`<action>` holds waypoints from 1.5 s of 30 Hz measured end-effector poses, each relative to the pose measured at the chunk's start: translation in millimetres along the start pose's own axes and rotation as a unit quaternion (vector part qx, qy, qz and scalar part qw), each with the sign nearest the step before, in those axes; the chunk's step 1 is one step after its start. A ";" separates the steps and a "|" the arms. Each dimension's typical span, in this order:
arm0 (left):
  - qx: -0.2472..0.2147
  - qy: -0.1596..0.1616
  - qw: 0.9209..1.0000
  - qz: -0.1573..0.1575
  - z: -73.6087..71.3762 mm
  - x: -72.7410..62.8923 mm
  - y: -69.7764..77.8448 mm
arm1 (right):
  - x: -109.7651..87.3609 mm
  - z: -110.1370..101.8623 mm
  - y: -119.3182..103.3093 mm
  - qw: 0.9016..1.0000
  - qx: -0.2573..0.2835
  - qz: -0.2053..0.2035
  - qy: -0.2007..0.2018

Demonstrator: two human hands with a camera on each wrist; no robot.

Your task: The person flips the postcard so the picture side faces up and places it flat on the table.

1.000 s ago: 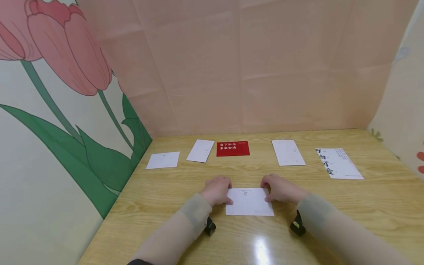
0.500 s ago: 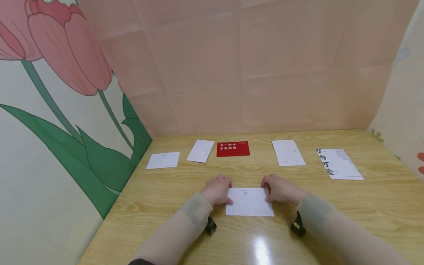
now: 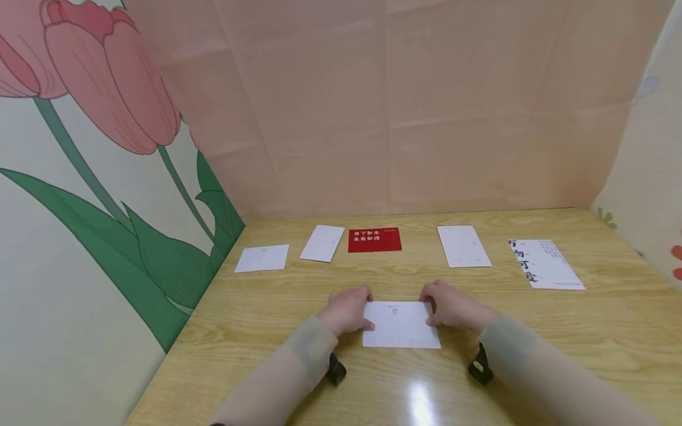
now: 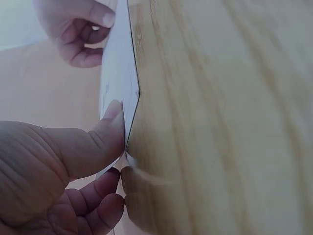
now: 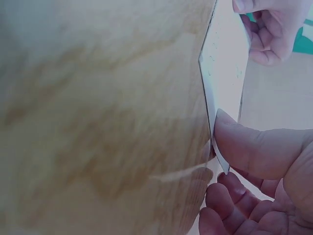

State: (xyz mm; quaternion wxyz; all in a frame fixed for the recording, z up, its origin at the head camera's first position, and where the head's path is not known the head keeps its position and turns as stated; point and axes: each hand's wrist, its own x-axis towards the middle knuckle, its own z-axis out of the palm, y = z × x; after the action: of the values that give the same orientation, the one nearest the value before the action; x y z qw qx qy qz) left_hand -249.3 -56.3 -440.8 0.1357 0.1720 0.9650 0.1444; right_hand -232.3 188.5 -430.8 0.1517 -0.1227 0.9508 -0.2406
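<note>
A white card [image 3: 401, 331] with small faint print near its far edge lies near the middle of the wooden table. My left hand [image 3: 347, 310] pinches its left side, the thumb on top of the card. At the opposite side my right hand [image 3: 457, 305] does the same with thumb and fingers. In the left wrist view, the left thumb [image 4: 110, 129] presses on the card, and curled fingertips touch the tabletop at its edge. The right wrist view has the right thumb [image 5: 237, 137] on the card's face, with curled fingers by its corner.
Farther back lie a white card [image 3: 262, 258] at the left, another white card [image 3: 322, 242], a red card [image 3: 375, 239] with white characters, and a white card [image 3: 463, 245]. A white card with black characters [image 3: 554, 264] lies at the right. A pinkish sheet [image 3: 389, 118] hangs behind the table.
My left wrist has shifted slightly to the left. The card stays in place between both hands, and the right hand looks almost still.
</note>
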 end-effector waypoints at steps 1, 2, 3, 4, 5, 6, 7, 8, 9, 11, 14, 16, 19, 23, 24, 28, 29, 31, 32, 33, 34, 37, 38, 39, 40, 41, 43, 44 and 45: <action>-0.005 0.000 1.000 -0.001 0.2 -0.3 -0.6 | 0.1 0.3 0.2 1.000 0.001 0.002 0.001; -0.010 -0.001 1.000 -0.002 0.4 -0.7 -1.2 | 0.2 0.7 0.2 1.000 0.002 0.004 0.001; -0.015 -0.001 1.000 -0.004 0.7 -0.9 -1.7 | 0.5 1.1 0.4 1.000 0.002 0.005 0.001; -0.019 -0.001 1.000 -0.005 0.9 -1.1 -2.2 | 0.6 1.2 0.4 1.000 0.003 0.007 0.001; -0.024 -0.001 1.000 -0.006 1.1 -1.4 -2.5 | 1.0 1.5 0.6 1.000 0.004 0.008 0.001; -0.030 -0.001 1.000 -0.008 1.3 -1.5 -2.8 | 1.4 1.7 0.7 1.000 0.004 0.008 0.002; -0.035 -0.001 0.999 -0.009 1.8 -1.7 -3.1 | 1.7 2.0 0.9 1.000 0.004 0.010 0.002; -0.041 -0.001 0.999 -0.010 2.0 -1.9 -3.4 | 2.0 2.2 1.2 1.000 0.006 0.010 0.003; -0.047 -0.001 0.999 -0.012 2.4 -2.1 -3.7 | 1.9 2.1 1.3 1.000 0.006 0.007 0.004; -0.066 -0.002 0.998 -0.017 3.0 -2.8 -4.3 | 1.8 2.4 2.0 1.000 0.009 0.003 0.005; -0.096 -0.004 0.995 -0.024 3.9 -4.2 -5.5 | 1.5 2.4 3.2 1.000 0.015 -0.003 0.008; -0.120 -0.005 0.992 -0.028 4.4 -5.4 -6.5 | 1.1 2.2 3.6 1.000 0.020 -0.004 0.008; -0.159 -0.006 0.987 -0.026 4.6 -6.9 -7.9 | 0.6 2.2 3.7 1.000 0.026 -0.002 0.007; -0.212 -0.003 0.977 -0.025 3.3 -8.2 -9.0 | 0.1 2.3 4.0 1.000 0.029 0.001 0.009; -0.223 -0.002 0.975 -0.026 2.9 -8.4 -9.2 | 0.1 2.1 4.1 1.000 0.029 0.000 0.010; -0.264 -0.002 0.964 -0.033 3.2 -9.5 -11.2 | -0.5 1.8 4.9 0.999 0.032 -0.004 0.013; -0.278 -0.004 0.960 -0.037 3.4 -9.7 -12.1 | -0.5 1.8 5.1 0.999 0.033 -0.005 0.014; -0.308 -0.007 0.950 -0.043 4.3 -9.9 -14.6 | -0.7 2.9 5.2 0.999 0.041 0.001 0.017; -0.326 -0.009 0.944 -0.047 4.5 -10.0 -15.6 | -0.7 3.3 5.4 0.999 0.048 0.005 0.017; -0.339 -0.011 0.939 -0.051 4.7 -9.9 -16.7 | -0.8 3.5 5.5 0.998 0.058 0.009 0.017; -0.353 -0.010 0.934 -0.051 4.9 -9.4 -17.9 | -0.8 3.7 5.5 0.997 0.070 0.013 0.017; -0.379 -0.004 0.924 -0.047 5.6 -7.9 -21.0 | -1.3 4.2 6.3 0.992 0.121 0.030 0.014; -0.387 -0.001 0.921 -0.045 5.5 -7.6 -21.7 | -1.7 4.1 6.9 0.989 0.141 0.036 0.012; -0.390 0.002 0.920 -0.043 5.7 -7.0 -22.6 | -2.2 4.1 7.4 0.986 0.159 0.041 0.012; -0.395 0.004 0.918 -0.042 6.1 -6.3 -23.4 | -2.7 4.2 8.0 0.982 0.181 0.046 0.010; -0.397 0.006 0.917 -0.040 6.2 -6.0 -24.2 | -3.4 4.3 8.6 0.979 0.198 0.046 0.008; -0.402 0.009 0.915 -0.038 6.5 -5.3 -25.2 | -4.8 4.3 9.4 0.970 0.237 0.050 0.003; -0.403 0.011 0.914 -0.037 6.6 -5.0 -25.6 | -5.2 4.5 9.9 0.965 0.255 0.053 0.000; -0.404 0.012 0.914 -0.036 6.6 -4.9 -26.0 | -5.6 4.7 10.2 0.961 0.270 0.056 -0.003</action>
State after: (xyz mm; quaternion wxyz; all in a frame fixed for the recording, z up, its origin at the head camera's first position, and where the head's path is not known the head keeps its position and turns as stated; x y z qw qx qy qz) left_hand -250.4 -80.0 -454.4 0.1870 0.0656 0.8316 0.5189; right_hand -227.2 196.9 -438.5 0.1954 -0.0250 0.8553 -0.4793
